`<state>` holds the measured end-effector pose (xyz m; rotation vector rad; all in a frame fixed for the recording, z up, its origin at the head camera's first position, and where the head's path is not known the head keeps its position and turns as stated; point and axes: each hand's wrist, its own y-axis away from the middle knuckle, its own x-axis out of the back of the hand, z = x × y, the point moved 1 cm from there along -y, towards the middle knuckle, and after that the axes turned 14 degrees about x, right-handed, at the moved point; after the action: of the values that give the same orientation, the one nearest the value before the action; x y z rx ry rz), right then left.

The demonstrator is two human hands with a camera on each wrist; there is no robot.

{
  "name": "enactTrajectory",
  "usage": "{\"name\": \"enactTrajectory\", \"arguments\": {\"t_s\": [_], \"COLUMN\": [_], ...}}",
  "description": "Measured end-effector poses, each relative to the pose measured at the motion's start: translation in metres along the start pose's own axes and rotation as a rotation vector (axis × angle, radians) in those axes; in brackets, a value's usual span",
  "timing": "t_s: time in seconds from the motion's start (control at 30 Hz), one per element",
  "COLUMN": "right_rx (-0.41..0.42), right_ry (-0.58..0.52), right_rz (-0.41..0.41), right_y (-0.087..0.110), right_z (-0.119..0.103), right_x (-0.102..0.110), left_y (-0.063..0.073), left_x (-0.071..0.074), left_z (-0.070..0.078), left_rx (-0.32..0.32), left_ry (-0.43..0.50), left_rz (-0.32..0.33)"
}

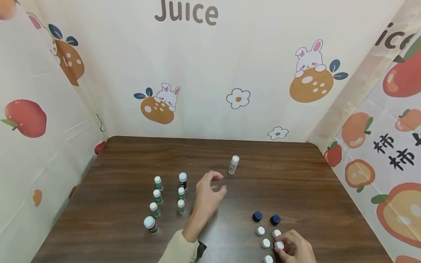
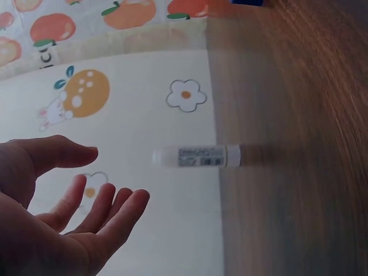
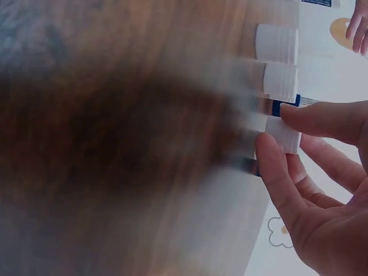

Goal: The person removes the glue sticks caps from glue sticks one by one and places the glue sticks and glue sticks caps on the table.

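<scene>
My right hand (image 1: 296, 247) pinches a small white cap (image 1: 279, 245) between thumb and fingertips at the front right of the table. In the right wrist view the same white cap (image 3: 283, 135) sits between the thumb and a finger. My left hand (image 1: 207, 195) holds nothing; its thumb and fingers are apart and gently bent over the middle of the table. Nearest to it, a slim white tube (image 1: 234, 165) with a printed label stands upright to its right. The left wrist view shows this labelled tube (image 2: 198, 156) beyond the fingertips, apart from them.
Left of my left arm stand several small green bottles (image 1: 157, 197) with white lids, plus two darker, larger ones, including a front bottle (image 1: 151, 225). Around my right hand lie other white caps (image 1: 260, 231) and two dark blue caps (image 1: 257, 216). Printed cloth walls (image 1: 210, 62) enclose the brown table (image 1: 289, 171).
</scene>
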<state>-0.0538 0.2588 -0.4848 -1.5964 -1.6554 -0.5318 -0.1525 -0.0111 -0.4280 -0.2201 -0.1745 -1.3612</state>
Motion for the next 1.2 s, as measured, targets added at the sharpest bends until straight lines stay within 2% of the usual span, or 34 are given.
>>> {"name": "enactTrajectory", "arguments": {"t_s": [0.07,0.23,0.43,0.5,0.77,0.87,1.07,1.13,1.2], "right_rx": [-0.021,-0.011,-0.16,-0.178,-0.217,-0.173,0.107,0.126,0.098], "right_ry": [0.001,0.028,0.046,0.058,0.032,0.037,0.078,0.08,0.08], "right_rz": [-0.01,-0.004,-0.151,-0.18,-0.177,-0.129,0.119,0.136,0.118], "right_y": [0.001,0.002,-0.002,-0.003,-0.005,-0.005,-0.002,-0.002,-0.002], "right_z": [0.001,0.006,0.01,0.01,0.001,-0.003,-0.007,-0.007,-0.009], "right_x": [0.0,-0.002,0.003,0.005,0.013,0.015,0.01,0.01,0.011], "left_y": [-0.005,-0.016,-0.03,-0.034,-0.05,-0.056,-0.066,-0.068,-0.071], "left_x": [-0.006,-0.019,-0.033,-0.037,-0.052,-0.056,-0.064,-0.066,-0.069], "left_z": [-0.001,-0.006,-0.016,-0.019,-0.029,-0.031,-0.037,-0.039,-0.042], "left_rx": [0.006,0.043,0.067,0.077,0.101,0.097,0.098,0.097,0.099], "left_ry": [0.004,0.025,0.042,0.054,0.105,0.128,0.139,0.127,0.114], "left_rz": [0.01,0.02,0.024,0.027,0.097,0.105,0.083,0.078,0.079]}}
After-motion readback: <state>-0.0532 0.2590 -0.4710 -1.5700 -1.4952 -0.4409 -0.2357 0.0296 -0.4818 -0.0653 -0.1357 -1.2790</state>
